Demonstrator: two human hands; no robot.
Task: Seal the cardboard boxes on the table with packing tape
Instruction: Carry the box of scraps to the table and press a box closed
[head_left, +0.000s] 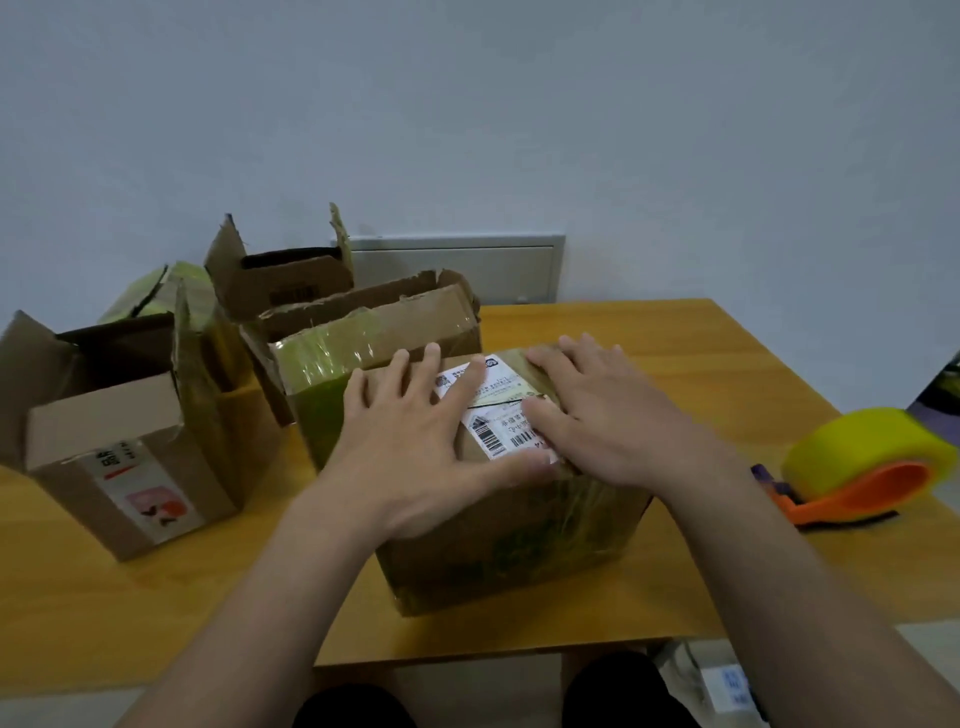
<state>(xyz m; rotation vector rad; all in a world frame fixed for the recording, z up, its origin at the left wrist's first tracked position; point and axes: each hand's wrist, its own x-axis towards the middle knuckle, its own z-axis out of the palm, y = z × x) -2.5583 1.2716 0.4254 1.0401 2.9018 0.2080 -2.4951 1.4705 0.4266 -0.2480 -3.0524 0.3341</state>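
Note:
A cardboard box (519, 540) with white shipping labels on its closed top flaps stands in the middle of the wooden table (727, 364). My left hand (410, 441) lies flat on the left flap, fingers spread. My right hand (602, 415) presses flat on the right flap, the thumb over the labels. A tape dispenser (872, 467) with an orange frame and a yellow roll rests on the table to the right, apart from both hands.
Several other cardboard boxes stand at the left: an open one with stickers (124, 467) near the front, one with raised flaps (374, 322) just behind the middle box, another open one (280, 275) at the back. A grey wall panel (457, 265) sits behind the table.

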